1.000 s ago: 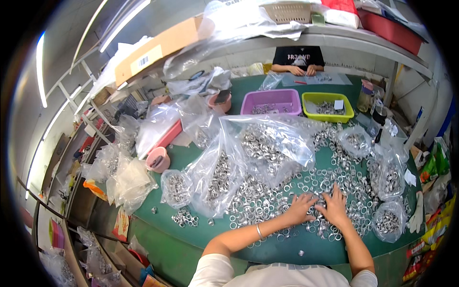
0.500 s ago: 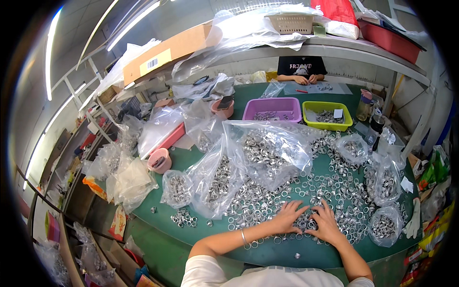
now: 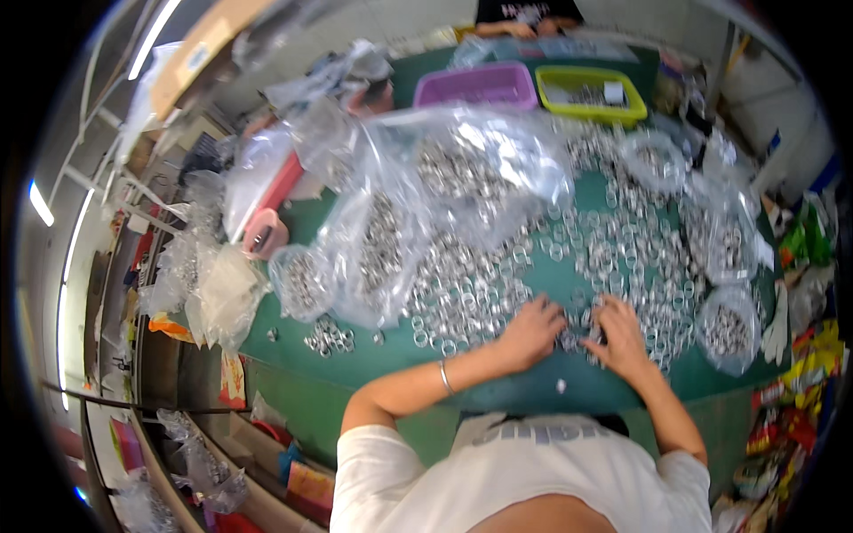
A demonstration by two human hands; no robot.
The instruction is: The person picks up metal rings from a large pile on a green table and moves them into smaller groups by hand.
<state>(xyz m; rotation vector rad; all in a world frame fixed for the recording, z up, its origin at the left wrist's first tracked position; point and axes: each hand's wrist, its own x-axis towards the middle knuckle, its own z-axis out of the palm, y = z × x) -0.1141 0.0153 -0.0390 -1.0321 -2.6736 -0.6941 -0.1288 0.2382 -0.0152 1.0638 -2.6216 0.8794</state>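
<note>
Small silvery metal rings lie scattered in a thick layer over the green table. At the near edge of this spread, my left hand is closed, its fingers curled in beside a small cluster of rings. Whatever its fingertips hold is hidden. Across that cluster my right hand is open, thumb and fingers apart and touching the rings. One small pale piece lies alone nearer to me. Large clear plastic bags full of rings lie beyond my left hand.
A purple tub and a yellow-green tub stand at the back. Smaller bags of rings line the right edge, near a white glove. A pink container sits left. Another person's hands are across the table.
The view has tilted down, so the table sits higher in the picture. My left hand's fingers have curled in more. Both hands remain beside the cluster of rings.
</note>
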